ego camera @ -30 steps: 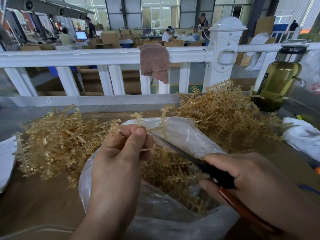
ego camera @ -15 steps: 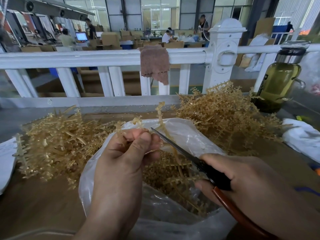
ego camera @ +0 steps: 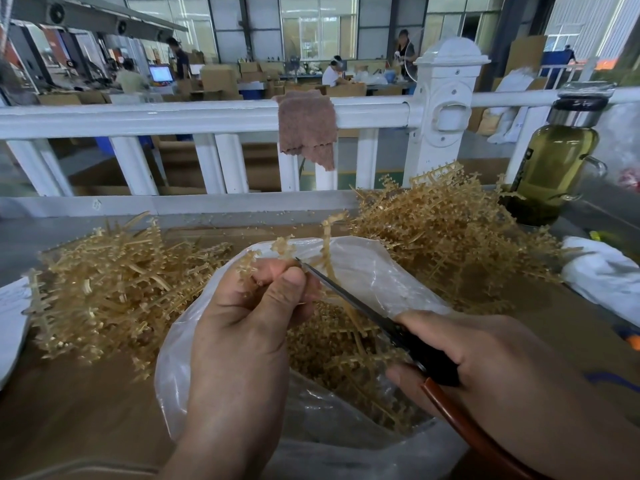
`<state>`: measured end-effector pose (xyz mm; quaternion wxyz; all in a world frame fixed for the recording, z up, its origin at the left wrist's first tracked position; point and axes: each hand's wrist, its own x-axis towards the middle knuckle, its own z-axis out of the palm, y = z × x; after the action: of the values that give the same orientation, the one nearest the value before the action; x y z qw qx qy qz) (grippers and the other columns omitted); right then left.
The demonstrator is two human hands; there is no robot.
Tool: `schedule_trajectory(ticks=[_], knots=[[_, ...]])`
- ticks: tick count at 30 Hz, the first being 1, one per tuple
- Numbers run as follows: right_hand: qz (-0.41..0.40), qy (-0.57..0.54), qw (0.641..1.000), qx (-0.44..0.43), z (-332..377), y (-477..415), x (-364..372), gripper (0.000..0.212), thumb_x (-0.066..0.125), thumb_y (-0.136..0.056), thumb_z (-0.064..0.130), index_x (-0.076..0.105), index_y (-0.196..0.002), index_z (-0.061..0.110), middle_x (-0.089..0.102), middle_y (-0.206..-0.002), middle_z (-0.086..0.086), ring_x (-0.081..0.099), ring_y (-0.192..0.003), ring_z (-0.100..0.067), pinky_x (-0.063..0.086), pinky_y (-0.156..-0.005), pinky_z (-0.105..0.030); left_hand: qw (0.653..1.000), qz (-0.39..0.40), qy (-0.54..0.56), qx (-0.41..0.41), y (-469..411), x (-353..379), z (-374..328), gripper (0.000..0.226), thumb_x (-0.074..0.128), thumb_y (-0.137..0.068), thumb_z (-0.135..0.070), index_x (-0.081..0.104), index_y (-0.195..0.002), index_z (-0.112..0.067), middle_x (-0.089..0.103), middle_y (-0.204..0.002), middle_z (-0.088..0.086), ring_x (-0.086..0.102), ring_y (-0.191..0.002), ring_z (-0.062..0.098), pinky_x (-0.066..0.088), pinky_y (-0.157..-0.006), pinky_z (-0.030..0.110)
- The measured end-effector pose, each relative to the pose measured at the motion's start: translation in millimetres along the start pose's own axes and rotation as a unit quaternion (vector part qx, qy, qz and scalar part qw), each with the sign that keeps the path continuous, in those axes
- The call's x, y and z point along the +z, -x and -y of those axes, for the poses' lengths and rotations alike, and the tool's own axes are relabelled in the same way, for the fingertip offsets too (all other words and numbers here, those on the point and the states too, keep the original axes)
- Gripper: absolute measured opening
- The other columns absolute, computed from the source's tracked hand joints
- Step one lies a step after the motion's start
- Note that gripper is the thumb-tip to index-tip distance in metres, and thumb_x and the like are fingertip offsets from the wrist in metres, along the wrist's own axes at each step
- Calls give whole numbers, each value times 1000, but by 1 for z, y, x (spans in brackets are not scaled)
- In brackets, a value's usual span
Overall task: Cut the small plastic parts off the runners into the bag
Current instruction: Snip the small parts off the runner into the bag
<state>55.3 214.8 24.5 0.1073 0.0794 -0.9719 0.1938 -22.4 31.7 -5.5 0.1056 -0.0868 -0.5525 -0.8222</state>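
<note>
Midway, we snip over the bag [ego camera: 374,271].
Our left hand [ego camera: 242,327] pinches a runner [ego camera: 327,251], right hand [ego camera: 502,368] grips scissors [ego camera: 346,299]; parts [ego camera: 322,344] lie inside, and a seemingly uncut pile [ego camera: 450,244] waits beside.

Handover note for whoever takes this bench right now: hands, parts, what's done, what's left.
Hands: left hand pinches a runner over the open bag. The right hand grips the scissors, with the blade tip beside the left thumb.
Things: the bag sits between the hands, with the left heap of runners beside it and the right heap behind it.
Done: cut parts lie in the bag, with some runner pieces among them.
Left: finish the held runner. The right heap bears parts. The left heap looks mostly stripped, but that is not certain.
</note>
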Motion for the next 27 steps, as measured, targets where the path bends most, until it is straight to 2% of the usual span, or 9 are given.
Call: schedule_trajectory(ticks=[3,7,10,15,18,23,27], knots=[[-1,-3,1000,-7,1,0,1,40,44,-80,66,60,-103,38,64,-77,17,60,-76,0,47,-69,-22,1000,1,-2,0,0,0,0,5,72,-69,-37,72,-72,-33,75,-80,1,73,-79,16,57,-71,26],[-1,3,1000,-5,0,-1,2,34,48,-80,62,63,-92,34,59,-66,15,59,-68,-2,43,-58,-19,1000,5,10,-10,1,0,1,5,69,-73,-31,73,-70,-32,74,-77,0,71,-76,15,54,-74,33],[-8,12,1000,-9,0,-1,3,35,47,-80,62,63,-88,32,58,-64,17,58,-66,-2,41,-57,-18,999,4,25,-24,1,1,1,5,70,-74,-28,73,-70,-29,73,-77,4,71,-75,17,57,-67,28],[-11,17,1000,-10,0,0,4,16,63,-85,47,64,-86,32,52,-58,21,56,-59,2,40,-52,-14,999,14,31,-38,1,0,2,8,68,-76,-27,72,-68,-29,72,-76,5,69,-74,16,54,-69,29],[-1,6,1000,-9,1,-1,5,19,59,-85,47,67,-88,30,56,-59,18,60,-62,0,41,-51,-13,998,14,33,-52,0,0,4,11,66,-76,-27,70,-66,-29,71,-75,5,69,-72,14,52,-70,32],[21,2,1000,-2,0,-3,8,24,58,-87,45,58,-75,25,55,-55,13,60,-61,-5,38,-49,-15,996,18,37,-81,-1,0,6,14,66,-78,-24,68,-65,-28,69,-75,5,67,-71,15,53,-66,28],[27,-10,1000,10,-1,-3,9,24,60,-87,46,57,-77,25,57,-58,11,60,-62,-5,39,-52,-18,996,19,8,-88,-2,-3,10,20,64,-91,-17,67,-72,-24,70,-76,6,68,-71,15,53,-68,30]])
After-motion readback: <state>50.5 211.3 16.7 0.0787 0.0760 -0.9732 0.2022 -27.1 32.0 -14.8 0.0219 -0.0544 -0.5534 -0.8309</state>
